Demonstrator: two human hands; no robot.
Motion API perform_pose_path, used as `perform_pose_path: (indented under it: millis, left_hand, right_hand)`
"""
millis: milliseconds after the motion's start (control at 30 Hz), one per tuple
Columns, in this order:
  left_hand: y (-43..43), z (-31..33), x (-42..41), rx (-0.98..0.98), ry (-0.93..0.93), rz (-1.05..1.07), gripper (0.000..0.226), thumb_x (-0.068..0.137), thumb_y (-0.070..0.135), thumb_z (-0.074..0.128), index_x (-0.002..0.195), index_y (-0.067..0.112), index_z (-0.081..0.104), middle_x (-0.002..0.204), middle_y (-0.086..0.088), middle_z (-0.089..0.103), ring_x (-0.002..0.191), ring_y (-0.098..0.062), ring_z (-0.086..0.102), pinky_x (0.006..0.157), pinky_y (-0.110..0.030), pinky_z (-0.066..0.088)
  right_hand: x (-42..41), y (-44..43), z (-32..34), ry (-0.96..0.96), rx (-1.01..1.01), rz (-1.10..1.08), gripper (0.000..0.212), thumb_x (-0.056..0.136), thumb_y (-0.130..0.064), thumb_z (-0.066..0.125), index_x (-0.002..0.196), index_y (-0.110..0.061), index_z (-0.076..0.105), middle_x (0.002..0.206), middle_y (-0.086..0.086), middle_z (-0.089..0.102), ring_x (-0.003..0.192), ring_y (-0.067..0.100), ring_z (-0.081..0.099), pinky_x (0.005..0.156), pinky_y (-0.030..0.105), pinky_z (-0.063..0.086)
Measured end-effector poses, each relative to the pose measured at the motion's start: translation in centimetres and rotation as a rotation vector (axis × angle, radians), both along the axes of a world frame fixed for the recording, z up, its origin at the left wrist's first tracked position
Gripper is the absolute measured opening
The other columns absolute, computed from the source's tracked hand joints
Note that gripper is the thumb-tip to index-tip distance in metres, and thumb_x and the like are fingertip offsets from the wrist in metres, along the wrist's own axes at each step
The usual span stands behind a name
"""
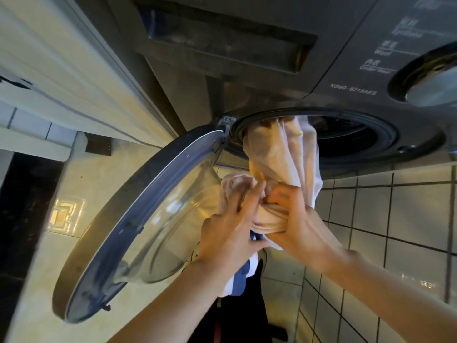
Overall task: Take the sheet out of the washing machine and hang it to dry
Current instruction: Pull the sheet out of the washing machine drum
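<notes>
A: So, where is the pale cream fabric sheet (279,149)?
B: Partly out. It hangs as a twisted rope from the round drum opening (351,137) of the dark grey front-loading washing machine (346,78), with its upper end inside the drum.
A: And the 2 hands?
B: Both grip it below the opening. The left hand (230,221) has its fingers curled into a bunched lump of cloth. The right hand (299,219) is clenched round the gathered folds, touching the left.
A: The door?
B: The round glass door (148,219) stands swung wide to the left. Pale square tiles (408,219) lie on the right. A blue-and-white cloth (241,276) shows under the wrists. I cannot tell whether it is part of the sheet.
</notes>
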State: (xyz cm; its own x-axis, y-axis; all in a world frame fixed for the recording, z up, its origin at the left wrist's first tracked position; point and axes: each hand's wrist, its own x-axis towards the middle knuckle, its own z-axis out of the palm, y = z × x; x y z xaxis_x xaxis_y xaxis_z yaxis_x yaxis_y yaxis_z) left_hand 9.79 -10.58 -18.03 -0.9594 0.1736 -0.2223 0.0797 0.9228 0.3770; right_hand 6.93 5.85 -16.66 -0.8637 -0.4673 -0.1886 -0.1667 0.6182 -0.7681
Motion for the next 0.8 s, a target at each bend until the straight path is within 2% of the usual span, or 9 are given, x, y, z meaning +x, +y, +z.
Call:
perform_pose_path:
  millis: [67, 167, 233, 333, 433, 567, 633, 733, 800]
  left_hand:
    - [-0.3, 0.4, -0.3, -0.061, 0.001, 0.022, 0.084, 0.059, 0.059, 0.079, 0.131, 0.036, 0.042, 0.134, 0.007, 0.051, 0.058, -0.028, 0.061, 0.045, -0.028, 0.042]
    - [-0.9, 1.2, -0.3, -0.080, 0.039, 0.009, 0.057, 0.048, 0.044, 0.086, 0.099, 0.027, 0.066, 0.095, 0.006, 0.068, 0.042, -0.030, 0.053, 0.040, -0.025, 0.039]
    - [-1.3, 1.7, -0.1, -0.058, 0.073, 0.007, 0.042, 0.046, 0.035, 0.083, 0.081, 0.024, 0.063, 0.081, 0.008, 0.066, 0.040, -0.029, 0.050, 0.038, -0.022, 0.035]
    - [-2.0, 2.1, 0.6, 0.003, 0.089, 0.016, 0.036, 0.048, 0.028, 0.077, 0.075, 0.021, 0.055, 0.077, 0.008, 0.062, 0.044, -0.027, 0.047, 0.038, -0.021, 0.032]
    - [-2.2, 2.6, 1.0, 0.066, 0.127, 0.017, 0.036, 0.049, 0.024, 0.074, 0.074, 0.022, 0.049, 0.074, 0.007, 0.057, 0.044, -0.026, 0.043, 0.038, -0.021, 0.026]
    - [-2.8, 3.6, 1.1, 0.150, 0.200, 0.033, 0.042, 0.055, 0.026, 0.070, 0.082, 0.030, 0.039, 0.074, 0.008, 0.055, 0.044, -0.026, 0.043, 0.034, -0.023, 0.034]
    - [-3.5, 4.0, 1.1, 0.158, 0.232, 0.024, 0.045, 0.056, 0.027, 0.071, 0.083, 0.033, 0.036, 0.075, 0.009, 0.055, 0.046, -0.023, 0.042, 0.035, -0.023, 0.034]
    - [-4.4, 4.5, 1.1, 0.172, 0.247, 0.011, 0.034, 0.058, 0.026, 0.070, 0.079, 0.025, 0.042, 0.077, 0.011, 0.056, 0.050, -0.019, 0.039, 0.035, -0.027, 0.035]
    - [-4.9, 4.8, 1.2, 0.193, 0.255, 0.020, 0.023, 0.060, 0.026, 0.062, 0.075, 0.019, 0.047, 0.077, 0.010, 0.055, 0.053, -0.016, 0.032, 0.036, -0.027, 0.034]
  right_hand:
    - [0.2, 0.4, 0.4, 0.013, -0.030, -0.002, 0.070, 0.074, -0.012, 0.079, 0.120, -0.025, 0.028, 0.087, -0.018, 0.052, 0.071, -0.005, 0.060, 0.048, 0.004, 0.040]
    - [-0.6, 1.3, 0.7, 0.017, -0.016, 0.176, 0.075, 0.075, -0.032, 0.080, 0.128, -0.023, 0.028, 0.112, -0.025, 0.045, 0.095, -0.012, 0.053, 0.065, -0.001, 0.042]
    - [-2.0, 2.4, 0.5, -0.014, 0.069, 0.333, 0.090, 0.070, -0.044, 0.082, 0.136, -0.028, 0.024, 0.119, -0.033, 0.036, 0.106, -0.021, 0.038, 0.078, -0.006, 0.034]
    - [-4.0, 4.1, -0.9, 0.044, 0.313, 0.574, 0.116, 0.058, -0.062, 0.080, 0.145, -0.038, 0.008, 0.138, -0.013, 0.043, 0.122, -0.004, 0.032, 0.105, 0.012, 0.020]
    - [-5.9, 4.3, -3.4, 0.145, 0.463, 0.795, 0.122, 0.057, -0.070, 0.074, 0.150, -0.032, 0.005, 0.155, -0.011, 0.023, 0.144, 0.007, 0.010, 0.117, 0.021, -0.004]
    - [-8.3, 2.6, -6.6, 0.237, 0.545, 0.921, 0.109, 0.064, -0.074, 0.066, 0.150, -0.029, 0.017, 0.158, -0.008, 0.020, 0.147, 0.018, 0.000, 0.118, 0.040, -0.002]
    - [-9.0, 1.5, -8.0, 0.236, 0.568, 0.939, 0.111, 0.066, -0.075, 0.063, 0.151, -0.032, 0.006, 0.159, -0.010, 0.014, 0.147, 0.020, -0.006, 0.117, 0.046, -0.001]
    - [-9.6, -0.1, -9.7, 0.228, 0.664, 0.993, 0.116, 0.067, -0.074, 0.062, 0.150, -0.035, -0.009, 0.160, -0.010, 0.006, 0.147, 0.023, -0.012, 0.115, 0.047, -0.007]
    - [-9.5, -1.0, -10.3, 0.292, 0.663, 1.009, 0.108, 0.071, -0.069, 0.062, 0.152, -0.029, 0.003, 0.159, -0.006, 0.018, 0.146, 0.027, -0.003, 0.114, 0.048, -0.004]
